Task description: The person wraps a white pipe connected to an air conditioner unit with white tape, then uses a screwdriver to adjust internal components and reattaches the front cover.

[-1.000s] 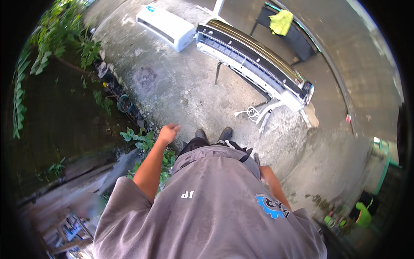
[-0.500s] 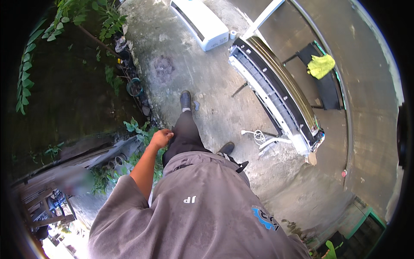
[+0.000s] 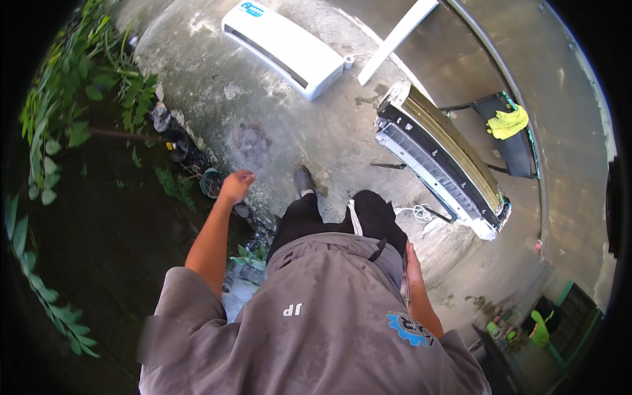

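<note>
My left hand [image 3: 237,187] hangs in the air beside my left thigh, its fingers loosely bent and a little apart. Nothing shows in it. My right hand [image 3: 413,266] is at the outer side of my right thigh, fingers stretched along the black trousers [image 3: 303,220]; part of it is hidden by the leg and shirt. Ahead to the right stands the opened body of a wall air conditioner [image 3: 434,164], its metal fins and black-and-white frame showing. Its white casing [image 3: 283,49] lies on the ground farther ahead. Both are out of reach of my hands.
A white strip [image 3: 398,43] leans near the casing. Beside the unit are a coiled white cable [image 3: 420,212] and a black chair [image 3: 503,155] with a yellow-green cloth [image 3: 507,122]. Plants [image 3: 72,112] and a bucket [image 3: 210,182] border the concrete ground [image 3: 197,85] on the left.
My left hand has swung outward and forward, away from my thigh. My right hand has come into view. My right leg has stepped forward, and the unit and casing sit differently in view.
</note>
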`<move>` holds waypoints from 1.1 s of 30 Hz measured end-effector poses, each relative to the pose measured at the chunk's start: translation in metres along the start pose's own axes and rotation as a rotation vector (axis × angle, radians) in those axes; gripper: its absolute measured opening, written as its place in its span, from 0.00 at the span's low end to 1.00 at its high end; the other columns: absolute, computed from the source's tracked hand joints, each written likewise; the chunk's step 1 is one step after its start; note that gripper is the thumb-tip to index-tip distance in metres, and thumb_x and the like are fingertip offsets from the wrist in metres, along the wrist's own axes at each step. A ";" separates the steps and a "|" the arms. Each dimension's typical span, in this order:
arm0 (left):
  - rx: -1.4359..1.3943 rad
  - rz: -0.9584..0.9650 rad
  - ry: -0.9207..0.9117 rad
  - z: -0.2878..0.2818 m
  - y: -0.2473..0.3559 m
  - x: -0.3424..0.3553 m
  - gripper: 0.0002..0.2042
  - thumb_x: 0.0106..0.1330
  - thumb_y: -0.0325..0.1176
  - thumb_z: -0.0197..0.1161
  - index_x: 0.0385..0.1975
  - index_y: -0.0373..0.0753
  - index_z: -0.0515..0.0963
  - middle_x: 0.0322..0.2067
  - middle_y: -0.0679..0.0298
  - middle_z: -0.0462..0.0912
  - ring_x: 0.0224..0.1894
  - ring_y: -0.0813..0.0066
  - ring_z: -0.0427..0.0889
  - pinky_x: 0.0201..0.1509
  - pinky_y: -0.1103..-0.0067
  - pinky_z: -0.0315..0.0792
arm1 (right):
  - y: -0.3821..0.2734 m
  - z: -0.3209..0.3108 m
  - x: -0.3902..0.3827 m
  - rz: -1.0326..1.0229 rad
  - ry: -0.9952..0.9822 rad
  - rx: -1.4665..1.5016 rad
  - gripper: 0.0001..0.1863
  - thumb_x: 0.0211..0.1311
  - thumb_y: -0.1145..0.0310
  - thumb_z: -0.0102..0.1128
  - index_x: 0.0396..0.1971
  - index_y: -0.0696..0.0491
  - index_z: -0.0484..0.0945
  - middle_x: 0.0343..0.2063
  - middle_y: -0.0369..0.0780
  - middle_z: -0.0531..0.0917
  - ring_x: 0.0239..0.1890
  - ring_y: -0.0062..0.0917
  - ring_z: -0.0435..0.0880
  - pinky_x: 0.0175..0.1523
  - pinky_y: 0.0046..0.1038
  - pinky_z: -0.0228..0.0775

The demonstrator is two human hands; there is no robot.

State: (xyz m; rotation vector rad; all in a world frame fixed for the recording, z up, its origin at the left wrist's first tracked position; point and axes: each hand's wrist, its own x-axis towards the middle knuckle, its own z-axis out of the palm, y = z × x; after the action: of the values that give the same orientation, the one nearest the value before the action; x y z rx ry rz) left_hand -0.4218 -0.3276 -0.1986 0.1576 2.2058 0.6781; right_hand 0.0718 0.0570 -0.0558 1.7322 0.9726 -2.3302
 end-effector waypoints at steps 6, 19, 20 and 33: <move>-0.010 -0.070 0.012 -0.088 0.049 0.107 0.21 0.72 0.47 0.67 0.54 0.37 0.85 0.46 0.49 0.90 0.52 0.52 0.89 0.57 0.67 0.79 | -0.049 0.061 0.071 0.433 0.020 -0.344 0.44 0.77 0.27 0.37 0.77 0.46 0.66 0.53 0.35 0.87 0.31 0.22 0.82 0.32 0.33 0.73; 0.045 -0.135 -0.101 -0.153 0.092 0.150 0.20 0.71 0.46 0.68 0.52 0.37 0.86 0.45 0.50 0.91 0.50 0.55 0.90 0.56 0.67 0.80 | -0.194 0.177 0.147 0.456 -0.328 -0.959 0.31 0.78 0.55 0.53 0.77 0.47 0.67 0.60 0.44 0.85 0.45 0.33 0.90 0.40 0.36 0.87; 0.060 -0.121 -0.124 -0.153 0.090 0.161 0.20 0.71 0.47 0.68 0.52 0.37 0.86 0.45 0.50 0.91 0.50 0.54 0.90 0.56 0.67 0.80 | -0.198 0.184 0.153 0.519 -0.357 -0.981 0.29 0.76 0.61 0.57 0.74 0.47 0.71 0.59 0.41 0.86 0.48 0.30 0.89 0.42 0.36 0.88; 0.570 0.021 -0.499 -0.164 0.176 0.386 0.31 0.65 0.56 0.70 0.63 0.43 0.80 0.69 0.50 0.74 0.67 0.46 0.77 0.70 0.60 0.73 | -0.304 0.381 0.394 -0.054 0.206 -0.583 0.20 0.69 0.60 0.69 0.55 0.54 0.85 0.44 0.44 0.90 0.38 0.33 0.91 0.51 0.34 0.81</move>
State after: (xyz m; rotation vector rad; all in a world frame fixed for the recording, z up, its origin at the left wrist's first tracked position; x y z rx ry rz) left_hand -0.8192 -0.1213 -0.2780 0.5737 1.8504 -0.0112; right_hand -0.5143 0.2156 -0.2109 1.7131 1.5514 -1.6586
